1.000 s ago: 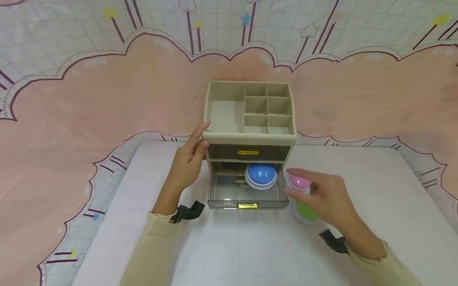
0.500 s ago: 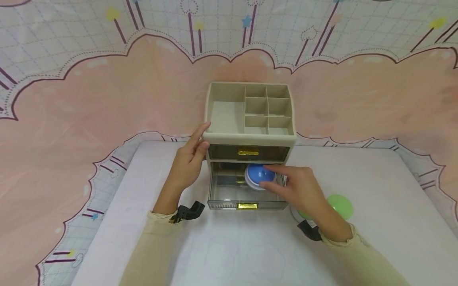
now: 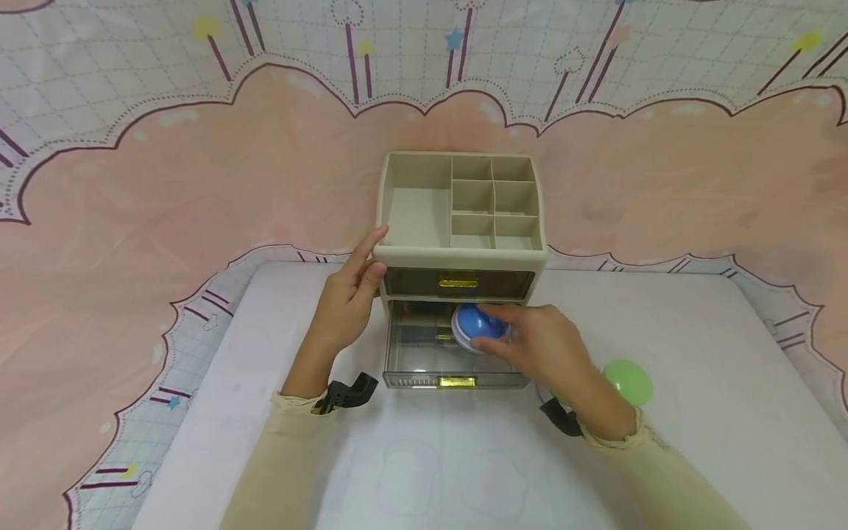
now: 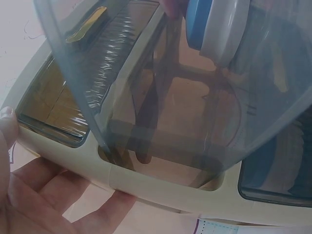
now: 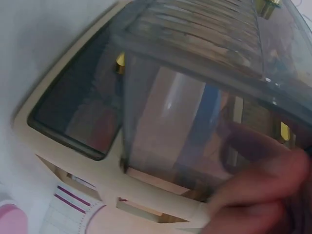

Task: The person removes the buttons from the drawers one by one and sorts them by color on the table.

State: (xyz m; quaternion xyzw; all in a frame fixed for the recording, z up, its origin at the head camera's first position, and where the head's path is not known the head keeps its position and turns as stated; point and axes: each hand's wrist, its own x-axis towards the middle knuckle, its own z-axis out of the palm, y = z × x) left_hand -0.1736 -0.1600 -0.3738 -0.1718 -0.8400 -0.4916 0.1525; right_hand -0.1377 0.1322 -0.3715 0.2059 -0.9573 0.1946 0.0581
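Note:
A beige desk organizer [image 3: 460, 255] with open top compartments stands at the back of a white mat. Its smoky lower drawer [image 3: 414, 361] is pulled out. A blue dome with a white base [image 3: 472, 322] sits in the drawer's right half. My right hand [image 3: 536, 350] reaches into the drawer, and its thumb and fingers curl round the dome. My left hand [image 3: 344, 302] lies flat against the organizer's left side, fingers straight. In the left wrist view the blue dome [image 4: 214, 24] shows through the drawer wall [image 4: 195, 97]. The right wrist view shows my right fingertips [image 5: 263, 195], blurred, by the drawer.
A green dome [image 3: 628, 381] lies on the white mat [image 3: 695, 346] to the right of my right wrist. A pink object [image 5: 9, 219] shows at the bottom left edge of the right wrist view. The upper drawer [image 3: 458, 283] is closed. A pink patterned cloth surrounds the mat.
My right hand moved left from the pink dome beside the drawer into the drawer and took hold of the blue dome. The green dome came into view. The left hand stayed put.

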